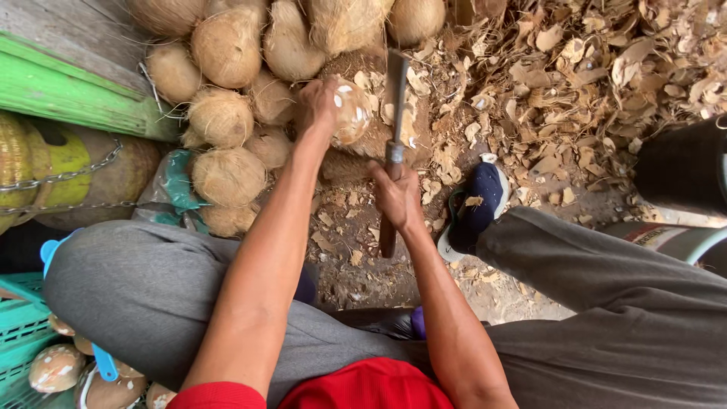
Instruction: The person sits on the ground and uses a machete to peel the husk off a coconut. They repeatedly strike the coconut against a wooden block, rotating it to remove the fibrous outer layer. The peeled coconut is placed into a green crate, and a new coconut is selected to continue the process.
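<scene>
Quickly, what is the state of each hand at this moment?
Left hand: closed on a partly peeled coconut, holding it on the ground.
Right hand: closed around the handle of a long chopping blade.

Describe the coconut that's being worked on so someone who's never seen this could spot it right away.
Start at the heap of brown, hairy coconuts piled against the green board. Just right of it, the left hand presses one coconut onto a wooden block, beside the cleaver in the right hand. Unlike its fibrous neighbours, it is smooth and pale with white patches.
</scene>
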